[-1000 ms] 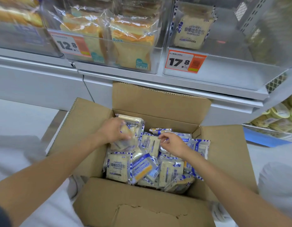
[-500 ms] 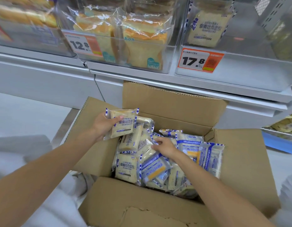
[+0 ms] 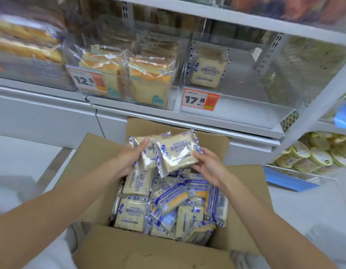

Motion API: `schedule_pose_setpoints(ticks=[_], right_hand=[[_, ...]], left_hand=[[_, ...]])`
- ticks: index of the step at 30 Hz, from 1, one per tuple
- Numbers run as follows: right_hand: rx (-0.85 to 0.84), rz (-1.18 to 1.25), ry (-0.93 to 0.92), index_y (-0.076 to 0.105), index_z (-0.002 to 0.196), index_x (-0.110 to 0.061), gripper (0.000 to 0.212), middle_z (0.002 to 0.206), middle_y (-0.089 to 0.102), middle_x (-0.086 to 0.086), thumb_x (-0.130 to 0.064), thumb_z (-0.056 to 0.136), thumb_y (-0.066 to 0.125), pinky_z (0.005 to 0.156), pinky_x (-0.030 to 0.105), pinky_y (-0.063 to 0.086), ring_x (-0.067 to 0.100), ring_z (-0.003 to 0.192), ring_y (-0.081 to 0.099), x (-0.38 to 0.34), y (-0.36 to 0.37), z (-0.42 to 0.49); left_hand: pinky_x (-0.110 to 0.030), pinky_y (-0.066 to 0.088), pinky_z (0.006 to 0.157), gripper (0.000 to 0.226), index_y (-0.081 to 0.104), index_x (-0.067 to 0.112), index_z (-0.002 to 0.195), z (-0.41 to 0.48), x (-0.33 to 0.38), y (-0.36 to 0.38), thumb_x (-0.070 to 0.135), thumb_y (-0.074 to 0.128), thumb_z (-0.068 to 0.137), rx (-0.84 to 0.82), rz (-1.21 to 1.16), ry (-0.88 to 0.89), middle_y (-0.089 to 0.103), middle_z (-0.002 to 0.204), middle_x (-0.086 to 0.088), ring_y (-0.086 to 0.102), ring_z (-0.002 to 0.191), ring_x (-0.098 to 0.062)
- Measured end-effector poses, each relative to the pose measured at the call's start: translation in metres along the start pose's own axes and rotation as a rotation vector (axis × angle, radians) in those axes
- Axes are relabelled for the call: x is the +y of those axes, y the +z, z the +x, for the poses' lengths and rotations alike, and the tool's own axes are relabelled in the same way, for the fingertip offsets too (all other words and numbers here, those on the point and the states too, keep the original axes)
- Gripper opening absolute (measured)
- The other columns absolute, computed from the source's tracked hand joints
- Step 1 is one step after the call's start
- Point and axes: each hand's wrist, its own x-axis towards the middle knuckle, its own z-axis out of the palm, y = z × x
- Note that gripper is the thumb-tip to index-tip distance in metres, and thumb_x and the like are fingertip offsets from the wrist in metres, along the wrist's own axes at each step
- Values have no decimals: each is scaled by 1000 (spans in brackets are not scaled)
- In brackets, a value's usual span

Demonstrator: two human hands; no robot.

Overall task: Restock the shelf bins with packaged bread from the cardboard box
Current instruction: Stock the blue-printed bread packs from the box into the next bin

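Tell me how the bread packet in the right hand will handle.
Probably light: the right hand holds the bread packet by one edge. Likely slippery, given its glossy film. Probably squashable, since a bread slice shows inside.

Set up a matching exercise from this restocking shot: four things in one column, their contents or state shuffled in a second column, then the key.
Things
1. cardboard box
2. bin tagged 17.8
3. bin tagged 12.8
4. left hand and right hand

States
A. one blue-and-white packet standing inside
B. gripping raised packets
C. orange-crusted loaves at its front
D. heaped with loose packets

Pairs: 1-D, 2-A, 3-C, 4-B
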Motion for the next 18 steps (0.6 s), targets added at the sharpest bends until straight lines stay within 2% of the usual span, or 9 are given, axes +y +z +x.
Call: schedule_pose_setpoints(ticks=[2, 4, 6, 9, 11, 12, 14, 16, 18], right_hand=[[44, -128, -29, 57, 116, 0, 22, 114, 69, 17, -7, 95, 57, 90, 39, 56, 28, 105, 68, -4, 17, -6], [96, -400, -97, 62, 111, -2, 22, 107, 71, 12, -16, 94, 60, 88, 34, 54, 25, 99, 67, -11, 31, -14], [144, -590, -202, 64, 109, -8, 27, 102, 68, 2, -26, 89, 67, 78, 24, 46, 17, 92, 62, -28, 35, -22], [35, -551, -282, 43, 130, -25, 74, 118, 58, -9, -40, 70, 83, 95, 32, 47, 10, 101, 60, -69, 32, -30], [-22, -535, -300, 46, 135, -18, 92, 122, 66, 3, -42, 57, 90, 98, 44, 51, 21, 104, 68, -99, 33, -29], [-36, -517, -331, 53, 130, -13, 80, 117, 70, 7, -35, 61, 88, 97, 47, 52, 25, 103, 69, -114, 34, -27], [-30, -436, -396, 62, 118, -4, 48, 109, 72, 13, -17, 74, 79, 93, 45, 54, 29, 99, 70, -145, 34, -21], [-43, -296, -448, 61, 115, 1, 35, 105, 72, 14, -6, 82, 71, 76, 36, 59, 27, 89, 70, -177, 31, -14], [-23, -184, -479, 60, 113, -4, 27, 102, 72, 12, -4, 86, 66, 59, 29, 58, 21, 80, 71, -208, 25, -1]], left_hand=[[-54, 24, 115, 117, 26, 10, 152, -11, 12, 20, 75, 65, 62, -104, -27, 13, 36, 154, -9, 42, 136, -27], [-52, 39, 109, 106, 53, 10, 132, -17, 23, 35, 73, 79, 50, -112, -31, 54, 63, 128, -8, 62, 110, -23], [-44, 52, 95, 94, 63, 12, 115, -21, 39, 45, 67, 87, 43, -66, 28, 104, 73, 107, -6, 68, 98, -21], [-24, 57, 64, 36, 66, 15, 97, -27, 76, 55, 37, 82, 73, -121, 67, 213, 76, 81, 1, 71, 70, -9], [-29, 58, 72, 26, 66, 16, 94, -27, 106, 65, 33, 79, 78, -140, 107, 285, 76, 88, -4, 72, 74, -13], [-33, 57, 80, 28, 65, 18, 91, -28, 122, 71, 38, 79, 77, -125, 165, 344, 75, 92, -5, 71, 79, -16], [-33, 54, 76, 32, 60, 20, 86, -21, 154, 81, 48, 75, 79, -32, 309, 517, 69, 88, 1, 66, 78, -13], [-30, 48, 67, 31, 64, 17, 88, -9, 186, 88, 48, 66, 87, 35, 316, 728, 65, 78, 6, 61, 67, -7], [-33, 50, 74, 33, 69, 16, 99, 13, 210, 84, 47, 61, 91, 141, 388, 865, 67, 84, 6, 62, 75, -10]])
